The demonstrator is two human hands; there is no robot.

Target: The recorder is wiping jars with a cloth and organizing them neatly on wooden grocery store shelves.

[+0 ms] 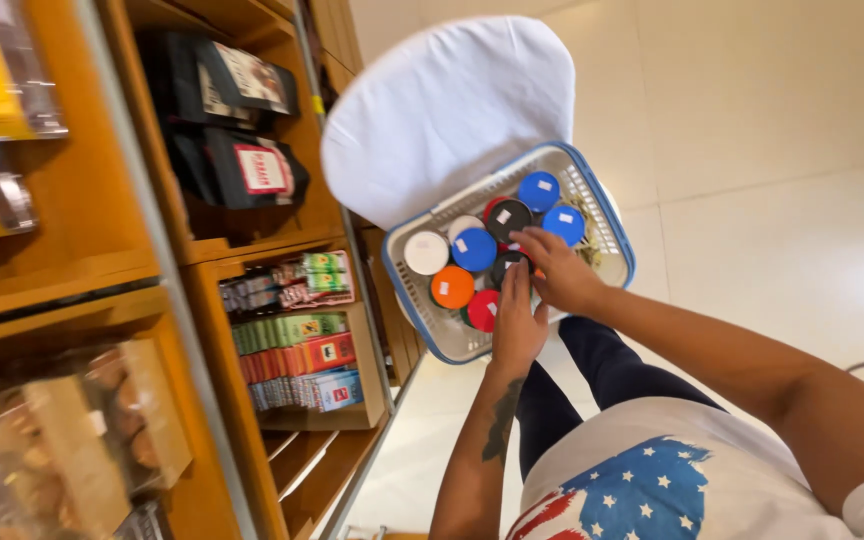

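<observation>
Both forearms reach down; my left hand (518,325) and right hand (562,272) curl their fingers round a black-lidded jar (508,265) mid-basket (422,325). Crowded lids could snag it, and I judge the basket might tip.

Retail shop, grocery type. Wooden shelving units (202,250) along the left side carry stocked goods: dark pouch bags (237,165), rows of small coloured packets (292,345), clear-wrapped baked items (72,440). A blue-rimmed shopping basket (422,320) filled with coloured-lid jars (474,250) stands on a pale tiled floor (772,200).
</observation>
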